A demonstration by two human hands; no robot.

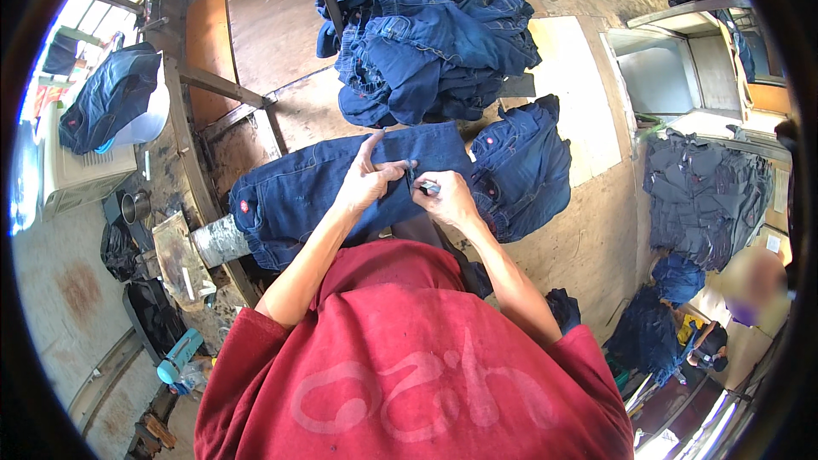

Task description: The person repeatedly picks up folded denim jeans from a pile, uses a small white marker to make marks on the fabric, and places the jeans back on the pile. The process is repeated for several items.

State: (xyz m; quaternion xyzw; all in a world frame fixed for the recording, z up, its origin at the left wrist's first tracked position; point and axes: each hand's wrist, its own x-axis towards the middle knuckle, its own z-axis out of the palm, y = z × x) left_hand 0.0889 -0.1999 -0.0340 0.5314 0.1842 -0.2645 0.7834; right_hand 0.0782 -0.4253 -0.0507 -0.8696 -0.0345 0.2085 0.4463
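Where both hands meet the jeans [324, 187], the right hand [447, 198] hides a small tool.

a single fisheye view from the person's head looks steeply down over a red shirt [409, 366] onto the wooden table [588, 238], close to both hands at centre; straight edges bow toward the dark rim, floor showing at left.
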